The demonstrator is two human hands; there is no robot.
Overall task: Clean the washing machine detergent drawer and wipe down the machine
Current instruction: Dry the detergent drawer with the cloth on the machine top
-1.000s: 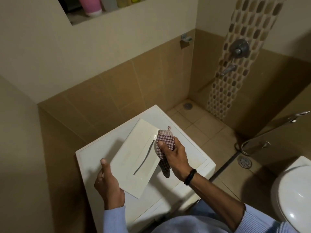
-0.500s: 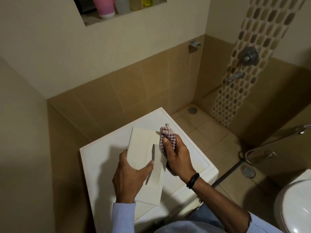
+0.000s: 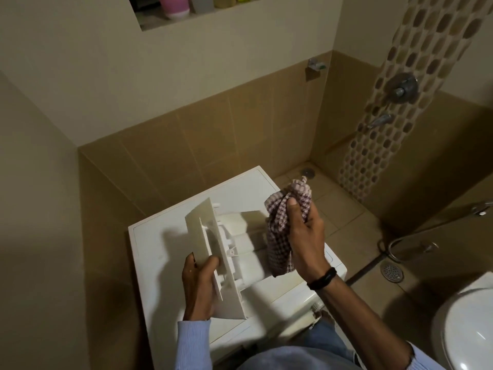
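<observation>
Head view: left hand [image 3: 198, 287] grips white detergent drawer [image 3: 226, 252] by front panel, drawer tilted on edge above washing machine [image 3: 160, 244] top, rear compartments facing right. Right hand [image 3: 304, 236] holds bunched checkered cloth [image 3: 280, 236], fingers curled round it, cloth just beside drawer's compartments, tail hanging down; contact with drawer unclear. Black band [image 3: 321, 280] on right wrist. Toilet [image 3: 469, 329] at lower right, floor drain [image 3: 391, 272] near it, pink bottle [image 3: 174, 6] in wall niche.

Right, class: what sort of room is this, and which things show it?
A bathroom, most likely: a toilet at lower right, a shower tap and a floor drain.
</observation>
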